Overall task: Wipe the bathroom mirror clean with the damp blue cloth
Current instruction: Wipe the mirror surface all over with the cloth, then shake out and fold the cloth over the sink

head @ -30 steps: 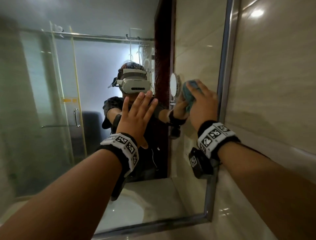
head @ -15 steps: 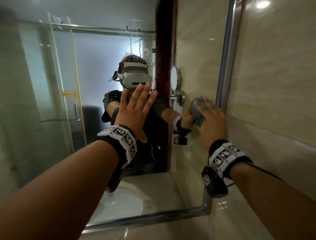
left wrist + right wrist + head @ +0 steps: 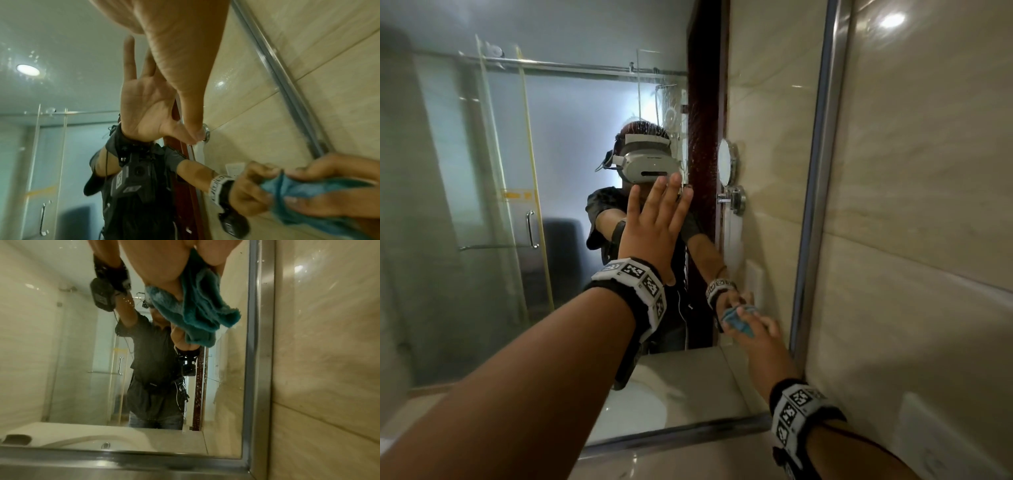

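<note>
The bathroom mirror [image 3: 482,274] fills the left and middle of the head view, inside a steel frame [image 3: 822,171]. My left hand [image 3: 654,226] lies flat on the glass with straight fingers, and its palm [image 3: 185,56] meets its own reflection in the left wrist view. My right hand [image 3: 760,339] grips the bunched blue cloth [image 3: 738,320] and presses it to the glass low down, close to the frame's right edge. The cloth [image 3: 201,308] hangs from my right hand [image 3: 164,261] in the right wrist view. It also shows in the left wrist view as a blurred cloth [image 3: 304,194].
A beige tiled wall [image 3: 928,240] runs right of the frame. The frame's bottom rail [image 3: 123,456] lies just below the cloth. In the glass I see reflections of a white sink [image 3: 640,407], a round wall mirror [image 3: 726,161] and a glass shower door [image 3: 500,205].
My right hand has slid the cloth down the mirror's right side, from head height to near the bottom corner. My left hand has stayed flat on the glass.
</note>
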The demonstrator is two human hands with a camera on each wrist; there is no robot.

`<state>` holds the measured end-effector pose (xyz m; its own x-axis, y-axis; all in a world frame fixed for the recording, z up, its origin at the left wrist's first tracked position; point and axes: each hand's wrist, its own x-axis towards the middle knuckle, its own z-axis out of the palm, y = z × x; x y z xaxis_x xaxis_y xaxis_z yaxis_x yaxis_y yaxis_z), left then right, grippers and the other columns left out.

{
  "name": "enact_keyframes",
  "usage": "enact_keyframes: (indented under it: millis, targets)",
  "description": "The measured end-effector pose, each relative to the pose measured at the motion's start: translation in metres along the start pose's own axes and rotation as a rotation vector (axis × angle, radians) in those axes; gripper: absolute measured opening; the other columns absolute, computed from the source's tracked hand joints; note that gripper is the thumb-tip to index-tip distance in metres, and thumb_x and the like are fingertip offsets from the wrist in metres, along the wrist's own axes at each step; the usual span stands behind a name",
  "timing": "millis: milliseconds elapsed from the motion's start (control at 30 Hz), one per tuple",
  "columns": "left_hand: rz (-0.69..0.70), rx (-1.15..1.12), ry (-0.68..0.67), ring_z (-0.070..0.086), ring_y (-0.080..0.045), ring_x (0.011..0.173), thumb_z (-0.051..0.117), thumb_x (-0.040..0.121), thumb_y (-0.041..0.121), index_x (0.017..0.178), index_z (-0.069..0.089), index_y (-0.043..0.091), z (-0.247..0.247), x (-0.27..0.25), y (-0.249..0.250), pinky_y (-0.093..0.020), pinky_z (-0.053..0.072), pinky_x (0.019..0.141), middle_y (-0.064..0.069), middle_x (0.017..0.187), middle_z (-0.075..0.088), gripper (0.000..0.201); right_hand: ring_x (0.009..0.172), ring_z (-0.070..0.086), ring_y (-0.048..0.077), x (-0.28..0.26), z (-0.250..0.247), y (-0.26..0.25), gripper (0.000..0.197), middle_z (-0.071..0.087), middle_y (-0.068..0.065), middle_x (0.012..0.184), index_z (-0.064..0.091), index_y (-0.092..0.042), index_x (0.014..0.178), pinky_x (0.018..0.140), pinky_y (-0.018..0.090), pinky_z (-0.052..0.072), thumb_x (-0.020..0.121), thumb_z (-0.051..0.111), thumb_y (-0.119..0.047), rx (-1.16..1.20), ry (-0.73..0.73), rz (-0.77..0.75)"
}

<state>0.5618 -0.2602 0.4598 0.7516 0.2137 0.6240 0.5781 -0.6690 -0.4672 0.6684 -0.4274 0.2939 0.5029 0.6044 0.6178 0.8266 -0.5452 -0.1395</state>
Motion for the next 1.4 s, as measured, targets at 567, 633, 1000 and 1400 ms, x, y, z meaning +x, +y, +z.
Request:
enact_keyframes:
  millis: [567,633,1000,1400]
  targets:
    - [0.002,-0.995,-0.456,0.036,-0.024,0.134,0.066,0.083,0.043,0.144,0.034,0.018,-0.008,-0.148,0.001,-0.037,0.032,0.109,-0.007,0.147,0.037,0.074,0.084,0.050,0.010,-0.035,-0.088,-0.095,0.030,0.052,-0.005,0.092,0.052,-0.016,0.102,0.067,0.017,0.038,0.080,0.072,-0.015,0.680,-0.128,0.334]
    - [-0.029,-1.192,-0.522,0.048,-0.021,0.123,0.066,0.084,0.037,0.138,0.043,0.017,-0.008,-0.166,0.005,-0.032,0.038,0.103,-0.005,0.135,0.051,0.062,0.080,0.051,0.006,-0.044,-0.088,-0.111,0.026,0.054,-0.008,0.088,0.050,-0.018,0.098,0.062,0.013,0.039,0.082,0.070,-0.018,0.737,-0.163,0.323]
    - [-0.207,-1.343,-0.532,0.054,-0.005,0.072,0.068,0.084,0.020,0.098,0.060,0.016,-0.007,-0.281,-0.010,-0.006,0.041,0.055,0.007,0.081,0.058,0.017,0.082,0.060,0.022,-0.118,-0.068,-0.154,0.002,0.062,0.006,0.090,0.055,-0.025,0.092,0.068,0.033,0.050,0.092,0.057,-0.025,0.895,-0.291,0.268]
    - [-0.456,-1.315,-0.633,0.053,-0.010,0.069,0.059,0.091,0.024,0.073,0.055,0.023,-0.009,-0.408,-0.046,-0.017,0.040,0.058,0.006,0.072,0.056,0.019,0.080,0.058,0.000,-0.202,-0.047,-0.212,0.027,0.062,-0.008,0.099,0.059,-0.030,0.102,0.073,0.018,0.048,0.083,0.067,-0.014,0.867,-0.513,0.137]
